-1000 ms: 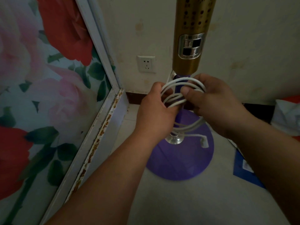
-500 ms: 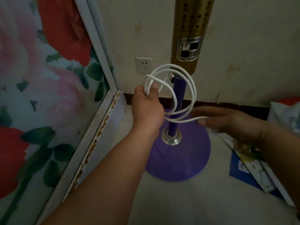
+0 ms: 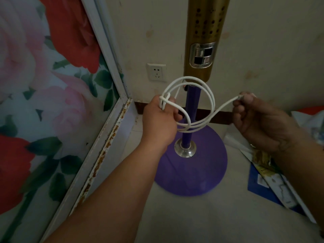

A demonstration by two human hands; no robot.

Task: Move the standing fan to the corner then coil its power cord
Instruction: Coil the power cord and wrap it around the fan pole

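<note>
Floral panel [image 3: 43,102]: fills the left side, its rusted white frame running from the floor's near left up to the room corner; top and left are cut off.
Wall [image 3: 263,50]: stained cream, meeting the panel at the corner, with a white socket [image 3: 156,72] low down just left of the fan.
Floor [image 3: 201,216]: pale; it carries the fan near the corner.
Standing fan [image 3: 203,41]: upright, long axis vertical; gold control column above, purple pole [image 3: 192,106] below, chrome collar, round purple base [image 3: 192,172] flat on the floor close to the wall and skirting. The head is cut off by the top edge, so its facing cannot be told.
Papers [image 3: 268,176]: blue and printed sheets on the floor right of the base, partly under the right forearm; print unreadable.
Left hand [image 3: 160,120]: in front of the pole, fingers closed around the gathered top of the loops.
Right hand [image 3: 263,123]: right of the pole, fingers pinching the cord's free run near its end; the end itself is blurred and the plug cannot be made out.
Power cord [image 3: 209,95]: white, several round loops hanging from the left hand, standing roughly upright across the pole; one strand slants up-right to the right hand. A thin strand rises behind the left hand toward the column's foot; where it joins is hidden.
</note>
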